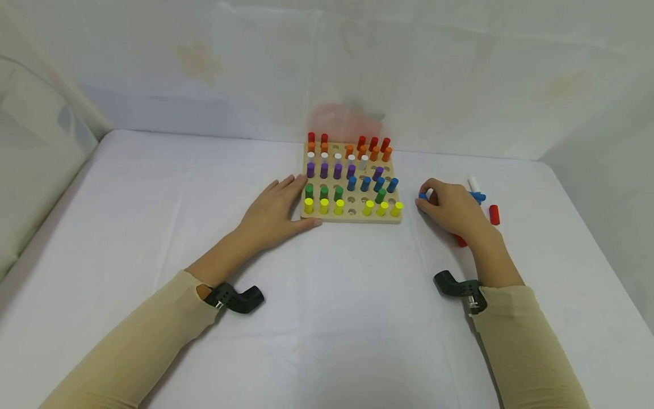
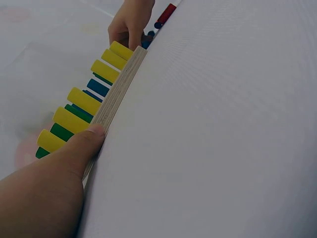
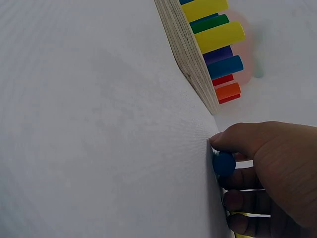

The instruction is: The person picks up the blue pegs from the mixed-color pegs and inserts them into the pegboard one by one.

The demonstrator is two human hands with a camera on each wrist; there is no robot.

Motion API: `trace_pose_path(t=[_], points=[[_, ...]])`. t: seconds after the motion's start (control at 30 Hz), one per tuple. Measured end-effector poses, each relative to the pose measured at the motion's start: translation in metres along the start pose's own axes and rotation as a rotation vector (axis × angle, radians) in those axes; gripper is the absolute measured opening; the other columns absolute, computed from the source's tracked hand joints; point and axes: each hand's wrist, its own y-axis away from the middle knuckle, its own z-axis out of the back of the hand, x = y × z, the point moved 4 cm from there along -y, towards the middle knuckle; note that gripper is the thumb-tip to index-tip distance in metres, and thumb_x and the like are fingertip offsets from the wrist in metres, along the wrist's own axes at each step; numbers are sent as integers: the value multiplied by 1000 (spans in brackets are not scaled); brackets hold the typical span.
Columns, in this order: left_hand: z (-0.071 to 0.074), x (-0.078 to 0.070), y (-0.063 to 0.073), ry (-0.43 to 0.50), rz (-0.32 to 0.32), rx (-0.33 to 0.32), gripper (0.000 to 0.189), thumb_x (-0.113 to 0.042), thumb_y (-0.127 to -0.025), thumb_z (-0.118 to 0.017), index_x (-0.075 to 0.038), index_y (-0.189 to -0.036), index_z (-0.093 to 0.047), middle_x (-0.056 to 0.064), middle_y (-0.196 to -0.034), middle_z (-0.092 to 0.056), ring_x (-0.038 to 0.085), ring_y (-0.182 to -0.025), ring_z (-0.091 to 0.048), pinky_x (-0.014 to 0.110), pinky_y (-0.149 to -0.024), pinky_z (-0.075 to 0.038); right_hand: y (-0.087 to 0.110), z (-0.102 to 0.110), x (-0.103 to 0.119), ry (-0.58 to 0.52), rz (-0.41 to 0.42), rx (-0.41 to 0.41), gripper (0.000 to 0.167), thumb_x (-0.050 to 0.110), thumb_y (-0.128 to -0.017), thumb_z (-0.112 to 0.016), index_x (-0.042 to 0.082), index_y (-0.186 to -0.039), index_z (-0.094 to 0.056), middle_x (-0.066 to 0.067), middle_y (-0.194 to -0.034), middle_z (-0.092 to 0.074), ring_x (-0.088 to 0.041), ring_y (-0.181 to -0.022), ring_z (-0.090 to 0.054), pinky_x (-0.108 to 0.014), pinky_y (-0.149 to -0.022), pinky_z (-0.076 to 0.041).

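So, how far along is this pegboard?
Mostly filled, it seems: the board carries coloured rows, like the yellow pegs up front. In hand: a blue peg, pinched by the right hand; the left hand touches the board. Remaining: bare holes, plus a white peg, red pegs and blue pegs loose on the table.

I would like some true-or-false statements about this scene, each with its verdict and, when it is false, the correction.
1. The left hand touches the wooden pegboard. True.
2. The right hand holds a green peg. False: it holds a blue peg.
3. Yellow pegs stand in the row nearest the person. True.
4. The loose red pegs lie left of the wooden pegboard. False: they lie to its right.
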Motion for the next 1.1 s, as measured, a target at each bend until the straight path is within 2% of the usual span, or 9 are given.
trace_pose_path(t=[0.6,1.1], points=[[1,-2,0,-5,10,16,103,-71,-86,-63,-14,-162,-24,10,-167,-31,29,-157,-25,48,-131,-18,-2,-3,2,0,2,3,36,35,-100,-60,11,-127,-59,-13,-89,-65,-26,-77,-56,-32,-66,-48],[0,-1,-1,-7,13,10,103,-72,-86,-63,-14,-162,-25,10,-167,-31,29,-157,-25,48,-131,-19,-4,-8,4,18,15,-45,34,34,-101,-59,9,-124,-59,-11,-77,-61,-24,-67,-53,-29,-57,-41]])
